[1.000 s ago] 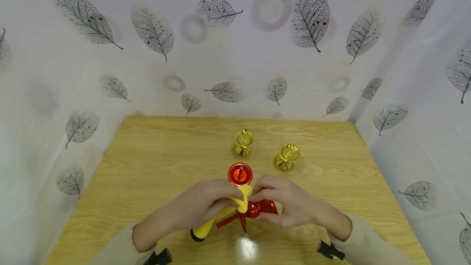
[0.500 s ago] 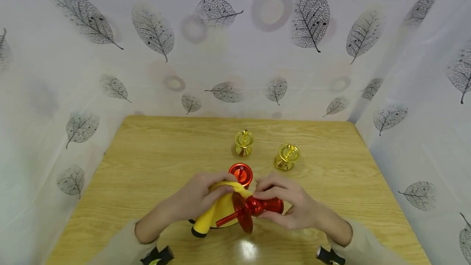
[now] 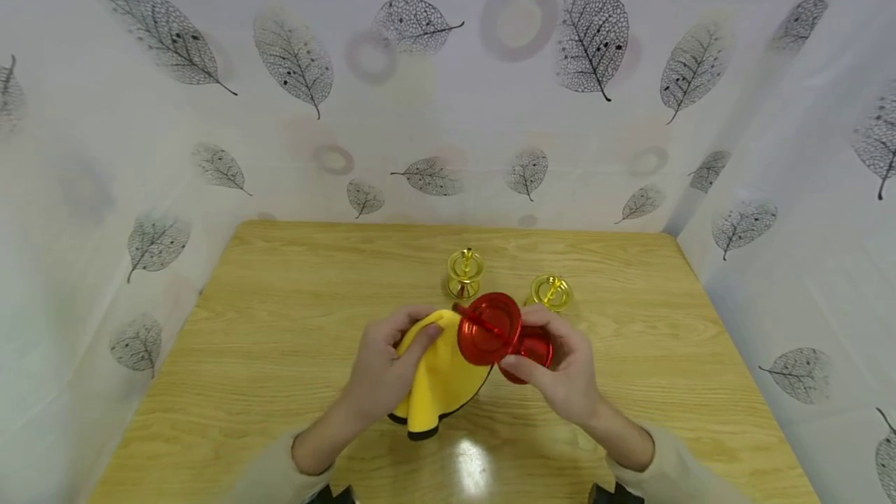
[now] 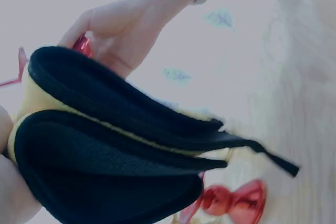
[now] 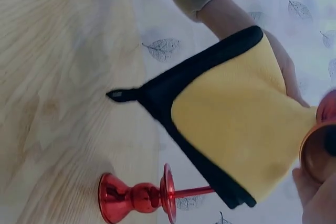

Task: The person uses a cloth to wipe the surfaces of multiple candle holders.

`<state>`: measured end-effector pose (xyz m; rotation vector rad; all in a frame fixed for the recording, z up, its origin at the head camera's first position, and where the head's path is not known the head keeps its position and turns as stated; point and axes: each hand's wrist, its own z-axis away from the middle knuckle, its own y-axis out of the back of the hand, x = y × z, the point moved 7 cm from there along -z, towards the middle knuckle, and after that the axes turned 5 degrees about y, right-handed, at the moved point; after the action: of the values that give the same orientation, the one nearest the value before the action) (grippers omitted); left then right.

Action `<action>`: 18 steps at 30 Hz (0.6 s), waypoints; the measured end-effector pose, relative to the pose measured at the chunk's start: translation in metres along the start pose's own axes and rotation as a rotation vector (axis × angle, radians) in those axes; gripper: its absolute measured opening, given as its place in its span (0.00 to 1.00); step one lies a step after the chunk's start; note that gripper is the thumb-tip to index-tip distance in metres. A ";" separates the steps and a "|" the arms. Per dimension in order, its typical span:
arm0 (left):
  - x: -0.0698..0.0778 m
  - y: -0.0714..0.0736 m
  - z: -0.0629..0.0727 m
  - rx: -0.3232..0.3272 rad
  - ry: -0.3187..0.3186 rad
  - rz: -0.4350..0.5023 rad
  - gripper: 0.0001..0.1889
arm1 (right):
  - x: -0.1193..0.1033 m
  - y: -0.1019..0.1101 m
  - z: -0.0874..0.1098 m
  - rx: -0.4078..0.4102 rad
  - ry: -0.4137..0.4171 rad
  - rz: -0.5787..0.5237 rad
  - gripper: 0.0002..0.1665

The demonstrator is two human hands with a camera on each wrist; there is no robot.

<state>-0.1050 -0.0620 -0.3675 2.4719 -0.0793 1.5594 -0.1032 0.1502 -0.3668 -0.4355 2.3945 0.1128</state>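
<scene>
My right hand grips a red metallic candlestick by its stem and base. It is held tilted, its round dish turned toward me and its long pin pointing up and left. A yellow cloth with black edging hangs from my left hand, pinched between thumb and fingers. The cloth's upper edge meets the dish in the head view. From the left wrist, the cloth shows its black side. A second red candlestick stands upright on the table, hidden in the head view behind the held one and the cloth.
Two gold candle holders stand toward the back of the wooden table: one at mid-table, the other to its right, partly covered by my right hand. A leaf-printed curtain encloses the back and sides.
My right hand has lifted the candlestick and turned it, so its pin swings from lower left to upper left. My left hand has moved up and slightly right, and the cloth hangs more spread out.
</scene>
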 end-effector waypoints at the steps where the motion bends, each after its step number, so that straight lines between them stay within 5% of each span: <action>1: -0.001 -0.001 0.001 0.031 -0.006 0.013 0.06 | 0.002 0.002 0.001 0.044 -0.060 0.033 0.20; 5: -0.003 -0.008 0.007 0.140 -0.001 0.037 0.05 | 0.009 0.008 0.006 0.188 -0.288 0.164 0.18; 10: -0.001 -0.020 0.012 0.238 0.004 0.052 0.04 | 0.015 0.004 0.012 0.267 -0.501 0.201 0.12; 18: 0.004 -0.036 0.011 0.321 -0.017 0.095 0.07 | 0.021 -0.001 0.014 0.279 -0.581 0.257 0.13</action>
<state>-0.0878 -0.0287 -0.3745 2.7612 0.0567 1.7067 -0.1088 0.1465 -0.3914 0.0415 1.8416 0.0133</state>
